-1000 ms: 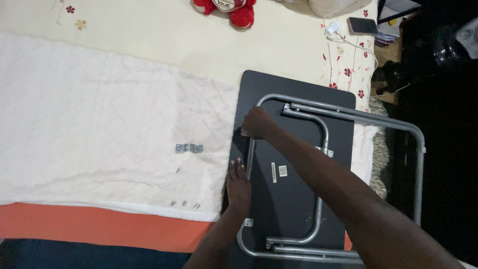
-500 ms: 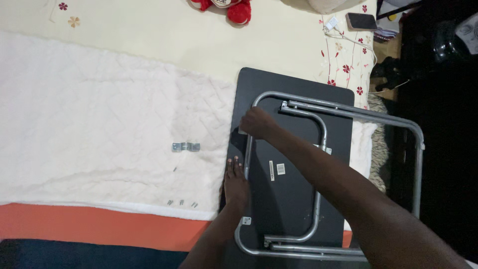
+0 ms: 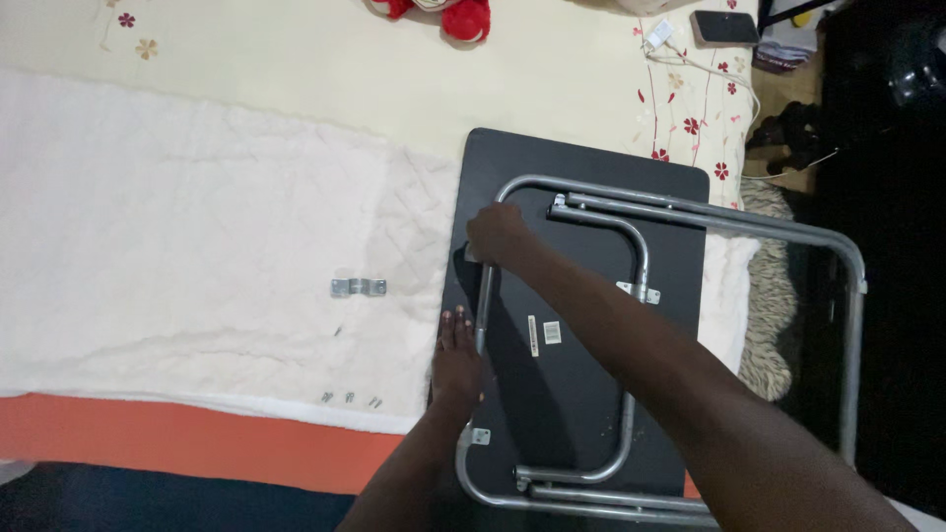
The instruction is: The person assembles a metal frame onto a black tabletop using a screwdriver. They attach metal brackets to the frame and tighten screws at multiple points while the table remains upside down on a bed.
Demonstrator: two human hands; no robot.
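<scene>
So there's a black folding table (image 3: 581, 394) lying upside down on the bed, sitting center-right of the frame, with its grey metal legs (image 3: 631, 325) folded flat against the underside. Left hand (image 3: 458, 360) is at the table's left edge, lower middle of the frame, palm down with fingers (image 3: 455, 320) stretched out flat and pressed on the board right beside the leg tube, not wrapped around anything. Right hand (image 3: 500, 236) is a bit higher up, near the top-left bend of the leg frame, fingers curled down onto the tube there; looks like it's gripping the tube but I can't tell for sure since the knuckles hide it. Left of the table, on the white blanket (image 3: 197, 246), there's 1 small metal bracket (image 3: 358, 288) lying on its own, and a few screws (image 3: 349, 399) near the blanket's lower edge. An orange sheet (image 3: 177, 438) shows below the blanket. Up top there's a red plush toy (image 3: 458, 15), and in the upper right a phone (image 3: 724, 27) with a white cable (image 3: 705, 74) on the flowered sheet.
</scene>
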